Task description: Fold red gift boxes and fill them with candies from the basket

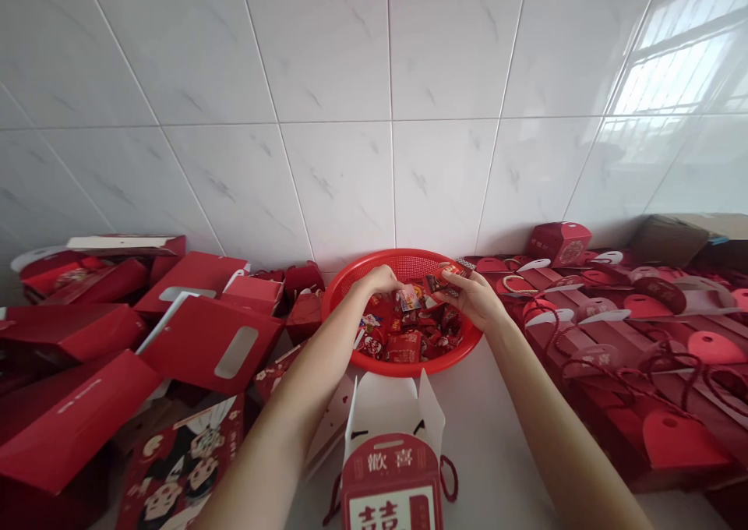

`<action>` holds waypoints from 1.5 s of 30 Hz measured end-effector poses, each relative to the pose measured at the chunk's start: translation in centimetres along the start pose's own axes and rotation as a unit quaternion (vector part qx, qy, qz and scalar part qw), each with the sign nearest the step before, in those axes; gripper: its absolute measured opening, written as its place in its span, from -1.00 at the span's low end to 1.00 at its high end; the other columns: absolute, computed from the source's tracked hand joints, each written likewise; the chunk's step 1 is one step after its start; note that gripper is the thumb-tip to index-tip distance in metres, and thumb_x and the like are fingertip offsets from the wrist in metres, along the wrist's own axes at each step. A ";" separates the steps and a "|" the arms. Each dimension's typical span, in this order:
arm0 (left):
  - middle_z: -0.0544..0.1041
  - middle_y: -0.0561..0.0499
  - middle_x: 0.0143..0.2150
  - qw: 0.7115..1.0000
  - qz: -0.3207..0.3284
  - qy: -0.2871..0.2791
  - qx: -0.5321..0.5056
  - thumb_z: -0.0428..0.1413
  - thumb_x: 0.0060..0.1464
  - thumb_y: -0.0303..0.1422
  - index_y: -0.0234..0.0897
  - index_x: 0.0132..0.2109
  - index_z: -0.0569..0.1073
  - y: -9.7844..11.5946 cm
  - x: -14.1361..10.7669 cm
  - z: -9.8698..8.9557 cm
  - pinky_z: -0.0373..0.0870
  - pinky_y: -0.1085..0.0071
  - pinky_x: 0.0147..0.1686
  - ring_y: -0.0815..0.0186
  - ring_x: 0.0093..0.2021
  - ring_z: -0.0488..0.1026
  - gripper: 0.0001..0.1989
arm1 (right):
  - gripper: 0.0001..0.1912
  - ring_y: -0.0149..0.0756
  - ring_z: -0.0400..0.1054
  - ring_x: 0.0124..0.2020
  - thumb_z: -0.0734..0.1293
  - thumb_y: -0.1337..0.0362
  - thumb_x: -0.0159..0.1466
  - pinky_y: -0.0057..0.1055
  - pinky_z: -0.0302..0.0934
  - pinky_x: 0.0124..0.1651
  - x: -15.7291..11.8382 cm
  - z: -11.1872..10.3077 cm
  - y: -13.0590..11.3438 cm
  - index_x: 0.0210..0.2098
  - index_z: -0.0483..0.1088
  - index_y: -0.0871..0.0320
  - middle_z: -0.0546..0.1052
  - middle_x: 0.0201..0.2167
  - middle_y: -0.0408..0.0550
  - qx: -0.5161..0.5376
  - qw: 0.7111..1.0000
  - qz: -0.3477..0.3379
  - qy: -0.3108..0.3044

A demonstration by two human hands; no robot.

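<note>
My left hand [379,282] reaches over the left side of a red plastic basket [344,269], its fingers curled downward and partly hidden. Close to its fingertips is a small pinkish printed packet [411,296]; what the fingers grip I cannot make out. On the right side of the basket, my right hand [476,300] pinches red-wrapped candy [449,270] between thumb and fingers. Wrapped sweets [403,347], mostly red, fill the basket's bottom. In front of it stands a red and white gift box [390,460], its top flaps open and a dark red cord at its sides.
Red boxes [210,335] lie piled at the left, some tilted. Rows of red gift boxes with cord handles [608,335] cover the right side. A brown cardboard box [672,242] sits at the far right. Behind everything rises a white tiled wall [339,179].
</note>
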State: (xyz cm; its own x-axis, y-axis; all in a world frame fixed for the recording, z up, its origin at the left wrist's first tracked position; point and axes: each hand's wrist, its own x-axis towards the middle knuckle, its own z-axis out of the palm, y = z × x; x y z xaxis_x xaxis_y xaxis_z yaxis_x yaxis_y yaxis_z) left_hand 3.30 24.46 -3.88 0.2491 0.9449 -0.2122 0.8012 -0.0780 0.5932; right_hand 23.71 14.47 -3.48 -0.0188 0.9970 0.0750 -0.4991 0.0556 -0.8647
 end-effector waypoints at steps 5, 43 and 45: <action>0.46 0.07 -0.57 0.996 0.046 0.078 -0.013 0.27 -0.24 -0.43 -0.21 -0.50 0.53 -0.1 -0.2 -0.3 0.28 0.38 -0.45 0.29 -0.50 0.39 -0.93 | -0.73 -0.28 0.47 -0.30 0.59 0.33 -0.06 -0.39 0.51 -0.35 0.0 0.0 0.1 -0.45 0.45 0.14 0.57 -0.37 -0.11 -0.001 1.000 0.000 0.006; 0.59 0.04 -0.34 0.979 0.158 0.108 -0.063 0.16 -0.02 -0.41 -0.26 -0.36 0.50 1.2 0.2 0.1 0.39 0.44 -0.27 0.31 -0.32 0.50 -0.96 | -0.68 -0.30 0.45 -0.26 0.60 0.24 -0.12 -0.42 0.46 -0.33 -0.2 0.4 -0.1 -0.41 0.49 0.12 0.58 -0.34 -0.16 -0.037 0.999 0.003 0.014; 0.61 0.00 -0.27 0.973 0.159 0.151 -0.075 0.15 0.02 -0.42 -0.28 -0.31 0.50 1.2 0.3 0.0 0.39 0.42 -0.21 0.30 -0.26 0.52 -0.95 | -0.70 -0.29 0.46 -0.25 0.60 0.25 -0.11 -0.42 0.46 -0.33 -0.2 0.4 -0.1 -0.41 0.49 0.12 0.58 -0.33 -0.15 -0.035 0.999 0.002 0.014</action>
State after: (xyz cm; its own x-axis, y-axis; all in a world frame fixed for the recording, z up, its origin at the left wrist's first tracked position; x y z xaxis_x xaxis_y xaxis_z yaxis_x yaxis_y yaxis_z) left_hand 4.34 24.65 -3.19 0.2823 0.9327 0.2244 0.6156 -0.3556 0.7032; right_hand 23.46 14.29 -3.23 0.0043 0.9983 0.0585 -0.4372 0.0545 -0.8977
